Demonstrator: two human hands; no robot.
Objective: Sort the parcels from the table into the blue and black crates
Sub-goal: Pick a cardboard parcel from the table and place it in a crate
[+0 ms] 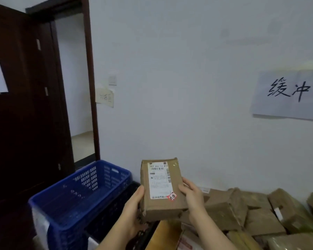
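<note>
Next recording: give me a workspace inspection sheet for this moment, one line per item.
Surface: table at lower right, mostly covered.
Job's things: held parcel, label facing the camera, red sticker at the label's corner; blue crate at left, interior looks empty; black crate beside it, mostly hidden.
Clutter: pile of brown parcels.
Grippers: left hand and right hand both grip the held parcel.
Cables: nothing seen.
Surroundings: white wall, paper sign, open dark door.

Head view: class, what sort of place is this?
Probably a small parcel-sorting room: a heap of brown parcels on a table, a blue crate beside it, and a handwritten wall sign.
</note>
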